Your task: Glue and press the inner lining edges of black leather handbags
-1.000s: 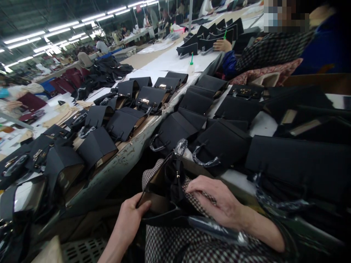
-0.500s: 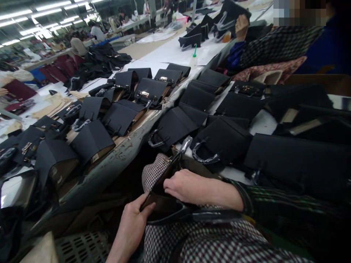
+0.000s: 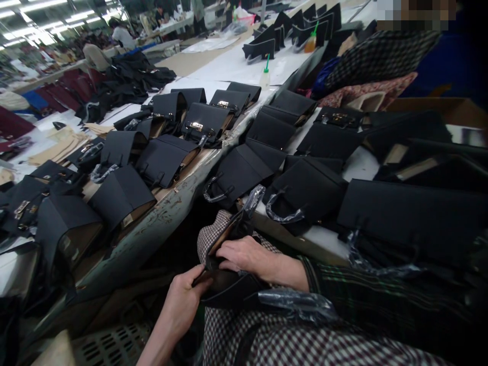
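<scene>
A black handbag [image 3: 233, 296] rests on my lap with its mouth open, its handle [image 3: 295, 300] wrapped in clear plastic. My left hand [image 3: 182, 294] pinches the bag's near-left edge between thumb and fingers. Reaching in from the right, my right hand [image 3: 249, 258] is at the bag's opening, with curled fingers closed on the brown-edged inner side of the far panel. Its fingertips are partly hidden inside. Checked cloth [image 3: 213, 231] shows behind the bag and also covers my lap.
Finished-looking black handbags [image 3: 244, 170] stand in rows on the tables ahead and to both sides. A plastic basket [image 3: 114, 343] sits at lower left. A green-tipped bottle [image 3: 265, 76] stands farther back. Another person in a checked sleeve [image 3: 377, 56] is at upper right.
My right hand has shifted slightly left along the bag's opening. The bag's near side and wrapped handle now show more. The other person's raised hand has dropped.
</scene>
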`<state>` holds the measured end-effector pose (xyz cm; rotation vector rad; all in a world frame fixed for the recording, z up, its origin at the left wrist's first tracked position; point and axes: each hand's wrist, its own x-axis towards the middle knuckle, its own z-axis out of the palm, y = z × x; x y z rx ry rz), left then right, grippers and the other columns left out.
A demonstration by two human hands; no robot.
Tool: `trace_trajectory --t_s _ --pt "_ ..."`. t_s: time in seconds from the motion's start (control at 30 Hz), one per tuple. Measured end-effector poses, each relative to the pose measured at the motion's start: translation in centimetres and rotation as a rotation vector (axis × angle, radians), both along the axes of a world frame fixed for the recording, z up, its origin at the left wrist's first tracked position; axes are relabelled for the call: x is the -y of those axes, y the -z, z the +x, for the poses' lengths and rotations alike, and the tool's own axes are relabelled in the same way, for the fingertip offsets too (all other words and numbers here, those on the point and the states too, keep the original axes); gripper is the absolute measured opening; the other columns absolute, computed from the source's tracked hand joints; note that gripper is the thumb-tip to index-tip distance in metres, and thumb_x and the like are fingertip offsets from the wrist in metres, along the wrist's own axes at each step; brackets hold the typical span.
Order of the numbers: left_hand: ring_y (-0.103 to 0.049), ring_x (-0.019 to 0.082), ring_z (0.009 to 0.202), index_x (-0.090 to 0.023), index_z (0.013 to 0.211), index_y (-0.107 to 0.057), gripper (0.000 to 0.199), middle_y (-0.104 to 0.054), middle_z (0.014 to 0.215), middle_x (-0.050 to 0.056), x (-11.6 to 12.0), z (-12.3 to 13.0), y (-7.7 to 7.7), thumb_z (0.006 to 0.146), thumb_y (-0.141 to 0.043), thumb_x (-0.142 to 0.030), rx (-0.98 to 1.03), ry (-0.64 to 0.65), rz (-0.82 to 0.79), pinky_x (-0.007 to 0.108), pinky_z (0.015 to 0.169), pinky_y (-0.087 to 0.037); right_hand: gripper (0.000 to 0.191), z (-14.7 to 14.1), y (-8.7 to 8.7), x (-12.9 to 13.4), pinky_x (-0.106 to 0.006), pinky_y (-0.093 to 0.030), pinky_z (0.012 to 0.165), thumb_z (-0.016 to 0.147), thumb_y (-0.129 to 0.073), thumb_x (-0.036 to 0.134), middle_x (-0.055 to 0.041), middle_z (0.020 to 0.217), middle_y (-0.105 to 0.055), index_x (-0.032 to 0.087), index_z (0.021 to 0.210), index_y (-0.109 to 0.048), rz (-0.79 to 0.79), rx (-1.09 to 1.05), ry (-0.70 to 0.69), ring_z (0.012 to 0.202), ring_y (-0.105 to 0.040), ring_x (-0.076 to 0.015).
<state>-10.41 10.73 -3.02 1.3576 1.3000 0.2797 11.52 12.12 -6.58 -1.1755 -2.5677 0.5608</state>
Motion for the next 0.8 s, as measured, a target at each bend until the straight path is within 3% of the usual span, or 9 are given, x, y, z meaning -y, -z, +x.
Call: trace_trajectory --t_s 0.2,0.33,0.5,0.8 --pt "-0.060 0.020 0.090 -0.019 0.105 -0.074 0.027 -0.068 0.083 -0.003 0.0 0.1 -0.2 0.084 -0.059 -0.027 -0.042 0.054 0.051 0.024 0.079 -0.044 0.033 0.5 -0.1 -0.4 -0.027 -0.049 0.069 0.095 -0.055 0.045 -0.0077 0.099 -0.066 0.014 0.106 -0.061 0.020 -0.086 -0.077 0.089 -0.065 -0.0201" --pt "-0.058 0.019 0.084 -0.017 0.095 -0.075 0.023 -0.068 0.083 -0.002 0.1 0.4 -0.5 0.085 -0.059 -0.030 -0.050 0.064 0.054 0.023 0.073 -0.044 0.048 0.0 -0.8 -0.1 -0.029 -0.047 0.060 0.092 -0.051 0.059 -0.0082 0.095 -0.066 0.013 0.100 -0.061 0.029 -0.017 -0.013 0.081 -0.065 -0.0217" --pt "-0.059 0.019 0.084 -0.017 0.093 -0.074 0.023 -0.069 0.084 -0.001 0.1 0.7 -0.7 0.084 -0.057 -0.027 -0.059 0.085 0.092 0.023 0.073 -0.044 0.033 -0.3 -1.4 0.2 -0.027 -0.044 0.060 0.095 -0.054 0.045 -0.0075 0.095 -0.066 0.013 0.098 -0.061 0.013 -0.018 0.031 0.082 -0.064 -0.0197" --pt "-0.061 0.019 0.081 -0.018 0.082 -0.070 0.021 -0.071 0.084 -0.001 0.2 1.3 -1.5 0.084 -0.052 -0.027 -0.191 0.127 0.185 0.022 0.067 -0.042 0.019 0.2 -0.5 0.6 -0.026 -0.038 0.058 0.100 -0.045 0.030 -0.0030 0.091 -0.063 0.017 0.096 -0.058 0.081 -0.067 0.021 0.078 -0.060 -0.0150"
